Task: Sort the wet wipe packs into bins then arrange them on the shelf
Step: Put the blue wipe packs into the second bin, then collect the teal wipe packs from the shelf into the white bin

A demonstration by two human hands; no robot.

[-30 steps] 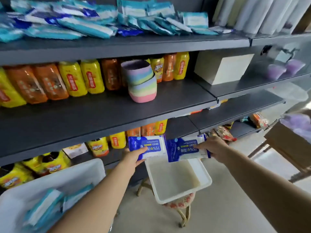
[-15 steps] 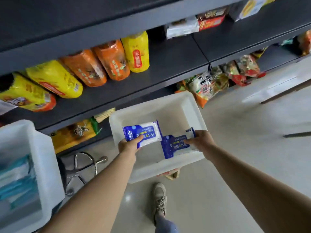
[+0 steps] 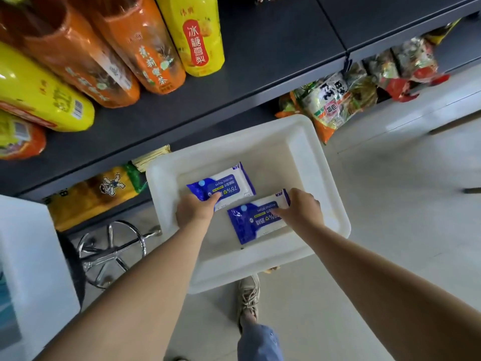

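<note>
Two blue packs [image 3: 221, 187] [image 3: 256, 220] lie low in the white bin [image 3: 335, 204], left hand [image 3: 194, 213] and right hand [image 3: 299, 211] each pinching one by its edge; soft, light and slick, they likely suit flat-side grips.

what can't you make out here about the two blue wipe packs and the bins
- Head view: left hand covers the near corner of the far wipe pack.
- Right hand hides part of the near wipe pack.
- Second bin is cut by the left edge; its contents are blurred.
</note>
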